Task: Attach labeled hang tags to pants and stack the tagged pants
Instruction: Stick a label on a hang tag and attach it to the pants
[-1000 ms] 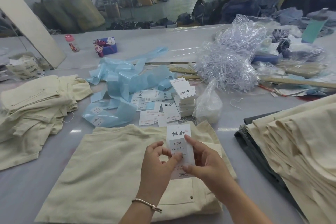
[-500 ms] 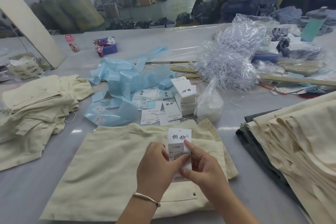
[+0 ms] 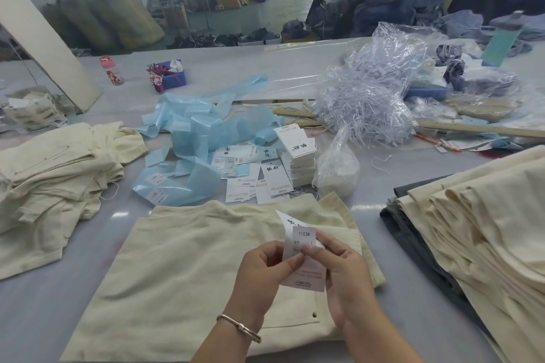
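Hang tag (image 3: 303,256): white card printed "1103#", held upright over the folded cream pants (image 3: 188,268) at the near edge of the table (image 3: 35,303); its top corner curls over.
Left hand (image 3: 259,268): thumb and forefinger pinch the tag's left edge; bracelet at the wrist.
Right hand (image 3: 339,268): fingers curl round the tag's right side, thumb pressing the small label on its face.
Step in hand: judged as labelling the tag, sticker being pressed down; tag not yet fastened to the pants.
Next move: probably a string or fastener through the tag and onto the garment; no string visible on the tag, so one must be fetched.
Tagged stack (image 3: 53,174): rumpled cream pants at left, well apart, one loop of string showing.
Untagged pile (image 3: 483,227): cream pants over dark ones at right, near the work piece.
Loose tags (image 3: 298,153): short stack and scattered cards just beyond the pants.
Blue backing strips (image 3: 194,138): heaped behind the cards, some stickers left on them.
Clear plastic fasteners (image 3: 365,103): tangled mass in a bag, far right of the cards.
Small clear bag (image 3: 336,168): beside the tag stack.
In the way: clutter sits close to the pants' far edge; reaching for supplies crosses it.
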{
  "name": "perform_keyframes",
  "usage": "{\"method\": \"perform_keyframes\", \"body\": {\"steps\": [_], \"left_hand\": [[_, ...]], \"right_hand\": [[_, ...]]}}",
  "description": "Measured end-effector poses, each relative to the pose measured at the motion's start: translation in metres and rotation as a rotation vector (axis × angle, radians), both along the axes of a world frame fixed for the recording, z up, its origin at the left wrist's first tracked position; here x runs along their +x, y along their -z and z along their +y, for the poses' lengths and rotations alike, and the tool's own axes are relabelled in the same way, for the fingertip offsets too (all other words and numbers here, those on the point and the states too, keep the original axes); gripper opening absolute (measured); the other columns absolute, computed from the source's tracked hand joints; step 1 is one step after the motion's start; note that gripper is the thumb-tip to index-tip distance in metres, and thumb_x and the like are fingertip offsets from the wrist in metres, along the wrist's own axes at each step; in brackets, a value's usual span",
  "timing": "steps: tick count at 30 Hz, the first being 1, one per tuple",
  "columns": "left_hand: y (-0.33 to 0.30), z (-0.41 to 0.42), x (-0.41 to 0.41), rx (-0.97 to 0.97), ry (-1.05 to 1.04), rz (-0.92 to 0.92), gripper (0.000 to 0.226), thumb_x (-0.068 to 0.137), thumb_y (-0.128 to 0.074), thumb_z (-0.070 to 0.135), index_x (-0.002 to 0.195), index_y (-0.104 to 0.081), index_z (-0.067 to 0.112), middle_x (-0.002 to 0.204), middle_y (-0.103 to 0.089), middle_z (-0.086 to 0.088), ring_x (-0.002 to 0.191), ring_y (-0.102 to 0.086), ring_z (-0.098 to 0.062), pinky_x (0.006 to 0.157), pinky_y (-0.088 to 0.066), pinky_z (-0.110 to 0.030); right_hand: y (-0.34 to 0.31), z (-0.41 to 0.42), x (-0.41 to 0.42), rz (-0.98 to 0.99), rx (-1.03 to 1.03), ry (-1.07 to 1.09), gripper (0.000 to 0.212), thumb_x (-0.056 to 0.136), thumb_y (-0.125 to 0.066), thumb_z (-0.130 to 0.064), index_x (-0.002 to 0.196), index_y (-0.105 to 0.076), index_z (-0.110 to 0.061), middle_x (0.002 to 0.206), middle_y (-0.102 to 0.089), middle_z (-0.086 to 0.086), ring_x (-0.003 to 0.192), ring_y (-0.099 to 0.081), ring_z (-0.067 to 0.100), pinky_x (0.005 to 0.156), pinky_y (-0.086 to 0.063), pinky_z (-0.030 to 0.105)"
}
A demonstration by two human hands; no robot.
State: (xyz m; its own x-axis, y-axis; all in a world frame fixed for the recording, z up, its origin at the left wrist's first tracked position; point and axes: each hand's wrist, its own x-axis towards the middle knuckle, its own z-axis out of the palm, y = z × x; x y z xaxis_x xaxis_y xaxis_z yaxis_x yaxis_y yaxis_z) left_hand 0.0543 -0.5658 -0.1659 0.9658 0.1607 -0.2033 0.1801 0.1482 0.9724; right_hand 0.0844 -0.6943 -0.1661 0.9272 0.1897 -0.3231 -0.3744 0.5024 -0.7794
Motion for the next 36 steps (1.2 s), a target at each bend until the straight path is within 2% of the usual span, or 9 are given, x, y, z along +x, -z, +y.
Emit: {"method": "perform_keyframes", "body": {"steps": [5,9,11,14,20,23,27,32,36], "left_hand": [[0.004,0.004,0.0,0.05,0.009,-0.036,0.01,0.086,-0.069,0.007,0.084,-0.074,-0.001,0.081,-0.07,-0.016,0.076,-0.062,-0.017,0.069,-0.05,-0.025],[0.01,0.014,0.0,0.109,0.075,-0.051,0.033,0.077,-0.078,0.02,0.084,-0.069,-0.011,0.081,-0.066,-0.019,0.078,-0.057,-0.021,0.076,-0.047,-0.036],[0.011,0.02,0.003,0.072,0.073,-0.005,0.036,0.07,-0.083,0.027,0.089,-0.073,-0.003,0.088,-0.073,-0.015,0.082,-0.065,-0.021,0.077,-0.052,-0.032],[0.014,0.03,0.009,-0.033,0.047,0.061,0.031,0.068,-0.077,0.024,0.097,-0.077,0.013,0.1,-0.075,-0.012,0.092,-0.071,-0.022,0.082,-0.056,-0.034],[0.026,0.049,0.025,-0.069,-0.029,0.143,0.016,0.075,-0.072,0.023,0.087,-0.078,0.013,0.089,-0.075,-0.012,0.08,-0.069,-0.02,0.07,-0.055,-0.028],[0.036,0.065,0.036,-0.039,-0.12,0.177,0.016,0.078,-0.07,0.027,0.084,-0.078,0.014,0.086,-0.075,-0.01,0.075,-0.066,-0.018,0.07,-0.055,-0.032],[0.046,0.092,0.046,-0.045,-0.213,0.224,0.022,0.077,-0.07,0.033,0.087,-0.078,0.014,0.088,-0.075,-0.015,0.075,-0.067,-0.023,0.076,-0.057,-0.044],[0.053,0.11,0.055,-0.104,-0.256,0.304,0.021,0.082,-0.071,0.029,0.082,-0.073,0.008,0.075,-0.07,-0.014,0.062,-0.064,-0.023,0.056,-0.055,-0.034],[0.054,0.119,0.059,-0.121,-0.245,0.333,0.019,0.082,-0.072,0.027,0.08,-0.073,0.008,0.073,-0.068,-0.011,0.06,-0.063,-0.023,0.056,-0.054,-0.033]], "right_hand": [[-0.003,0.004,0.009,0.085,-0.068,0.096,0.038,0.058,-0.08,-0.006,0.095,-0.073,-0.009,0.088,-0.075,0.014,0.069,-0.071,0.024,0.055,-0.056,0.033],[0.001,0.006,0.015,0.051,-0.171,0.119,0.021,0.07,-0.078,-0.001,0.089,-0.075,-0.009,0.088,-0.075,0.013,0.073,-0.07,0.023,0.064,-0.058,0.038],[0.003,0.012,0.015,0.006,-0.244,0.101,0.018,0.073,-0.077,-0.001,0.088,-0.075,-0.009,0.087,-0.075,0.011,0.078,-0.07,0.027,0.073,-0.058,0.042],[0.007,0.025,0.013,-0.06,-0.325,0.06,0.014,0.076,-0.075,0.0,0.085,-0.074,-0.01,0.083,-0.075,0.008,0.079,-0.071,0.024,0.071,-0.058,0.036],[0.018,0.048,0.03,-0.101,-0.357,0.048,0.022,0.081,-0.067,0.008,0.078,-0.076,-0.012,0.079,-0.074,0.008,0.071,-0.069,0.017,0.067,-0.057,0.03],[0.029,0.051,0.062,-0.268,-0.665,0.133,0.025,0.081,-0.066,0.005,0.078,-0.074,-0.019,0.074,-0.072,-0.005,0.066,-0.062,0.002,0.064,-0.052,0.02],[0.041,0.056,0.134,-0.452,-1.228,0.077,0.008,0.084,-0.066,-0.012,0.084,-0.067,-0.02,0.078,-0.062,-0.008,0.071,-0.053,0.008,0.063,-0.037,0.023],[0.062,0.089,0.197,-0.337,-1.701,-0.235,0.022,0.089,-0.061,-0.03,0.106,-0.064,-0.017,0.112,-0.059,0.003,0.106,-0.056,0.022,0.08,-0.046,0.029],[0.078,0.1,0.21,-0.278,-1.841,-0.307,0.029,0.091,-0.058,-0.028,0.116,-0.062,-0.014,0.121,-0.057,0.008,0.113,-0.053,0.026,0.089,-0.046,0.032]]}}
